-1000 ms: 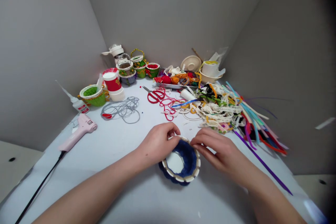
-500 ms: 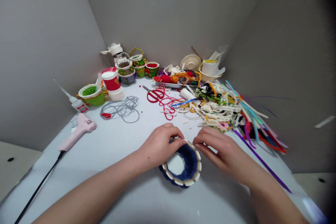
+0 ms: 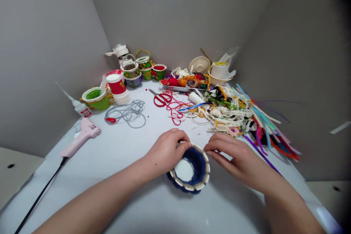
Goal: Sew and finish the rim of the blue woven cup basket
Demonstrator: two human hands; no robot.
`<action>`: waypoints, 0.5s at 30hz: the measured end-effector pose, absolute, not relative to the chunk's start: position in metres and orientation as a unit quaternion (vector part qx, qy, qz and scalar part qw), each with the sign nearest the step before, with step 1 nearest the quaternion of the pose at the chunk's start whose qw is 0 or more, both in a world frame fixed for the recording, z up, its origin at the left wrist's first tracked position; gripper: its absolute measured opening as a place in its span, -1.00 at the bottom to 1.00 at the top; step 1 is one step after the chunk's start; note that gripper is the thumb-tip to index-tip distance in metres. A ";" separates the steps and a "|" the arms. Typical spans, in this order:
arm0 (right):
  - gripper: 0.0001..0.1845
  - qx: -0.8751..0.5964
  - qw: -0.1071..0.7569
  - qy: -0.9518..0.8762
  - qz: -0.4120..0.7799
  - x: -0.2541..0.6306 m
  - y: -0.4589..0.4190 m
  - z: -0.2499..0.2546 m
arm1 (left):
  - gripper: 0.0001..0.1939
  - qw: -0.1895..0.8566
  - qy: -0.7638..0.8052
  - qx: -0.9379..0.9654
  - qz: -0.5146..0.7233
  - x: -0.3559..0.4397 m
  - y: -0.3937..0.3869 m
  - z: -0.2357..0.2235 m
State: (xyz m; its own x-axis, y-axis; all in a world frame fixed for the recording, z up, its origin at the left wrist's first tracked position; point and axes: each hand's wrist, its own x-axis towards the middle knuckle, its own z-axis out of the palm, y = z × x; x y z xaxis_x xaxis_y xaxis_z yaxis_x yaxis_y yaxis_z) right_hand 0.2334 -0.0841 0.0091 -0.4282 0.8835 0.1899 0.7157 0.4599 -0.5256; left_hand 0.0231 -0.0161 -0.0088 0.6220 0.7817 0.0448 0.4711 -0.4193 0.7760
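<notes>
A small cup wrapped in dark blue yarn (image 3: 190,170) stands on the white table (image 3: 123,161) right in front of me, with a cream trim round its rim and a white bottom showing inside. My left hand (image 3: 167,151) curls round its left rim, fingers closed on the edge. My right hand (image 3: 233,159) pinches the cream trim at the upper right of the rim with thumb and forefinger.
A pink glue gun (image 3: 82,137) and its black cord lie at the left. Behind are a grey cord tangle (image 3: 128,113), red scissors (image 3: 161,99), decorated cups (image 3: 142,68), a red paper cup (image 3: 117,87), a tray of yarn (image 3: 186,80), lace and coloured strips (image 3: 246,117).
Both hands have shifted slightly along the rim of the blue cup; the cup has turned a little and sits a bit nearer to me.
</notes>
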 end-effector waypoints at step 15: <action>-0.84 -0.511 0.260 -0.776 0.263 0.213 -0.074 -0.013 | -0.80 0.416 0.408 0.789 0.192 0.019 -0.011 0.000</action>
